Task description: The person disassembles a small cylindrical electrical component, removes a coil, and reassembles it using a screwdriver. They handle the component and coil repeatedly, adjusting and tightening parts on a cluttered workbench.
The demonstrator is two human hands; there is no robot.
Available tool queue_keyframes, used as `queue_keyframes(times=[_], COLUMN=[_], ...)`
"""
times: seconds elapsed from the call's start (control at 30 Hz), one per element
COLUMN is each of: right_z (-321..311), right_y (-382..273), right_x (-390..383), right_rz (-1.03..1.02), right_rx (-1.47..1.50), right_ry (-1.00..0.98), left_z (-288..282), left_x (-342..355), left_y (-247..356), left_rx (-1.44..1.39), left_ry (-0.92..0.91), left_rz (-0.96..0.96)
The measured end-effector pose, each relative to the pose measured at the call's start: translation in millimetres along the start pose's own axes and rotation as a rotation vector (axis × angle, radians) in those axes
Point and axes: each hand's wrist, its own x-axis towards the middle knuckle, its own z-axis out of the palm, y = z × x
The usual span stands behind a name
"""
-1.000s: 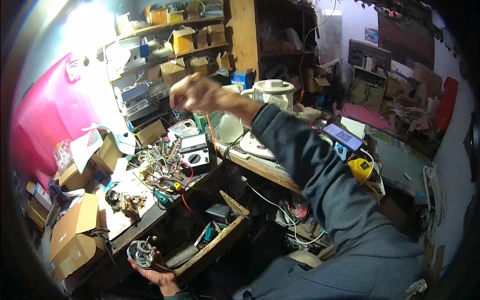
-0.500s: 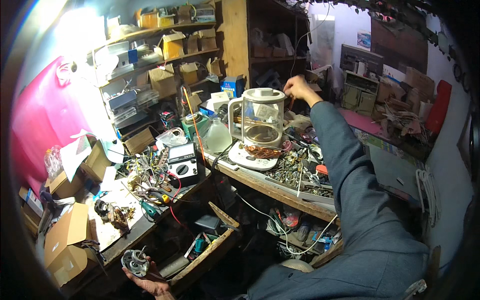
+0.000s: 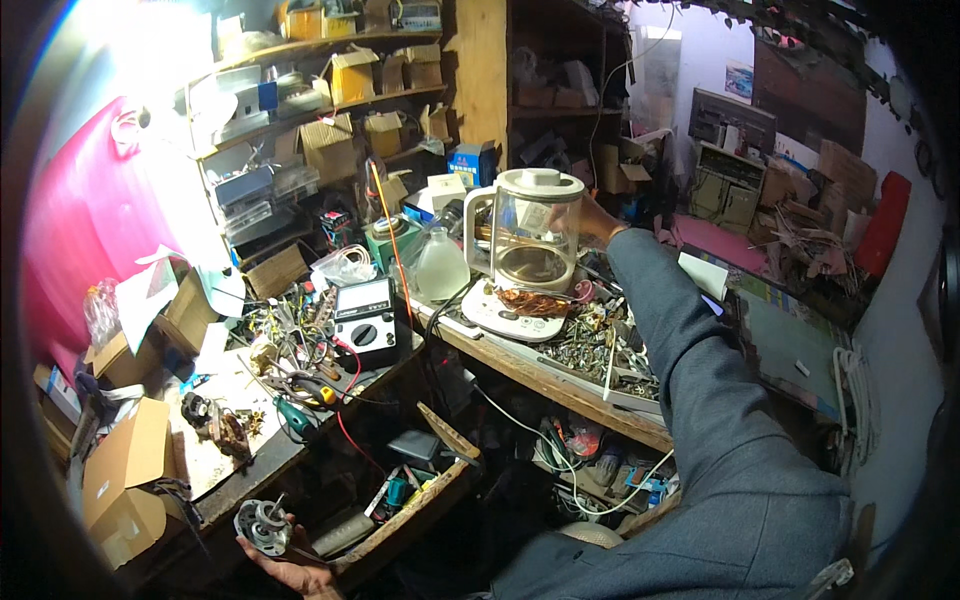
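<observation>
Low at the left, my left hand (image 3: 298, 572) is closed around a small electric motor (image 3: 264, 527) with a metal housing and a thin shaft sticking up. My right arm stretches across the bench, and my right hand (image 3: 599, 222) is behind the glass electric kettle (image 3: 537, 225), its fingers mostly hidden. The kettle stands on a white base (image 3: 510, 315) with a bundle of copper wire (image 3: 530, 303) on it. Whether the right hand holds anything cannot be made out.
Loose screws and small metal parts (image 3: 590, 345) lie beside the kettle. A multimeter (image 3: 364, 325), pliers and wires crowd the left bench. An open drawer (image 3: 400, 520) holds tools. A cardboard box (image 3: 125, 480) sits at the far left, and a clear bottle (image 3: 440, 265) stands near the kettle.
My right hand has dropped from above the small parts beside the kettle's lid to lower behind the kettle. My left hand still holds the motor. The view has shifted slightly.
</observation>
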Motion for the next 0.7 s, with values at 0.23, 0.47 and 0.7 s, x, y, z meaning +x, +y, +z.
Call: queue_keyframes(times=[0.23,0.47,0.7], right_z=[9,18,24], right_y=[-4,-2,-13], right_x=[-4,-9,-9], right_rz=[0.006,0.067,0.129], right_rx=[-0.025,-0.04,-0.078], right_ry=[0.023,0.094,0.059], left_z=[8,-1,2], left_x=[-1,2,-3], left_y=[3,-3,1], left_rx=[0.004,-0.002,0.004], left_ry=[-0.003,-0.023,0.026], left_rz=[-0.002,0.013,0.043])
